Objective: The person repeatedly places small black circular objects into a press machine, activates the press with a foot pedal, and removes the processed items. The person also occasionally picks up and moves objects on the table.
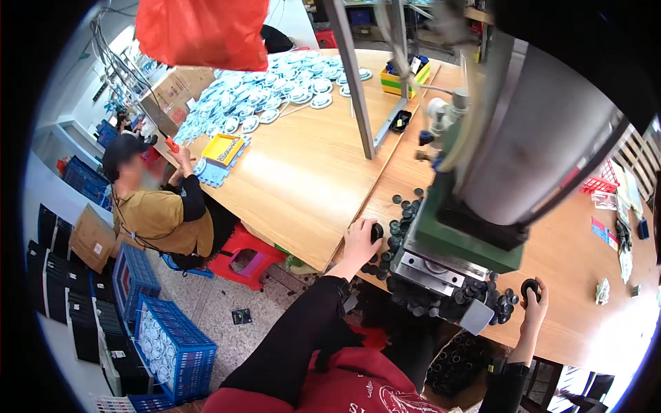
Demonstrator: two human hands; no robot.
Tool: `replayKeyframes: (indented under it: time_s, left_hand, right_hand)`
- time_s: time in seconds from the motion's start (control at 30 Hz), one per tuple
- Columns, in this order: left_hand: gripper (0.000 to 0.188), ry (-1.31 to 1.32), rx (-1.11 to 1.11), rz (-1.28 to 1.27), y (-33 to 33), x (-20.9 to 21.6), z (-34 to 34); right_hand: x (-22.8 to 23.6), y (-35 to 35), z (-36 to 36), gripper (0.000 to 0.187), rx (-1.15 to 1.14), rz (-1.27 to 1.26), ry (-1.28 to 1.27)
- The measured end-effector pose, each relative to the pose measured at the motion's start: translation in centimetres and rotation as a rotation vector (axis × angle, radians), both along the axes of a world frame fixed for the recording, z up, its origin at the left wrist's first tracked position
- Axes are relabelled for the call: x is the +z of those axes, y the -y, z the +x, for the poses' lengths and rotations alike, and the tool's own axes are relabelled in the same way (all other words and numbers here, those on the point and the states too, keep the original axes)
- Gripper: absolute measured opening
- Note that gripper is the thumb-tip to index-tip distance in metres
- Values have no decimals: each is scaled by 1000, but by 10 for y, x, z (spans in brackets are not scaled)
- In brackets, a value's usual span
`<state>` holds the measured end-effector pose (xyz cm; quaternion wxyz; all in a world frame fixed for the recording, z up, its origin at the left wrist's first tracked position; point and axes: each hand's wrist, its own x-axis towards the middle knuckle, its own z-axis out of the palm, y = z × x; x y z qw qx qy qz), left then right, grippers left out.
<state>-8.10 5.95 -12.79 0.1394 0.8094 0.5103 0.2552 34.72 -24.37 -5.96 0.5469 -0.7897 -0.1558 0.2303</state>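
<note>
My left hand (359, 242) is closed on a black round cap (376, 233) at the left of the table, beside the press. On the other side, my right hand (536, 303) grips another black round part (529, 288), ring-like from above, near the table's front edge. Between my hands stands a green press (475, 237) with a large grey cylinder (540, 138) above it. Small black round parts (403, 224) lie heaped left of its metal base (430, 268), and more black parts (508, 303) spread around its front and right. The press head hides the work spot beneath it.
A co-worker (165, 196) sits at the left table holding a red-handled tool (172, 144). Pale blue round parts (275, 89) cover that table's far end. Blue crates (175, 351) stand on the floor. Below the table's front, a box of black parts (458, 361) sits near my legs.
</note>
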Motion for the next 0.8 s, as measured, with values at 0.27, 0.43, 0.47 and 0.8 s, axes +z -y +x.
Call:
replayKeyframes:
  time_s: [0.27,0.43,0.47,0.8]
  left_hand:
    - [101,-223,-313,-217,-7,16,-19]
    - [88,-58,-340,31,-17,-13,-42]
    - [86,-16,-334,12,-20,-11,-44]
    - [83,-169,-495,-16,-60,3,-9]
  right_hand:
    - [-26,28,-69,46,-261,141,-242]
    - [-30,37,-77,48,-227,70,-251]
    - [-28,34,-76,48,-215,64,-243]
    - [-30,12,-67,45,-158,44,-203]
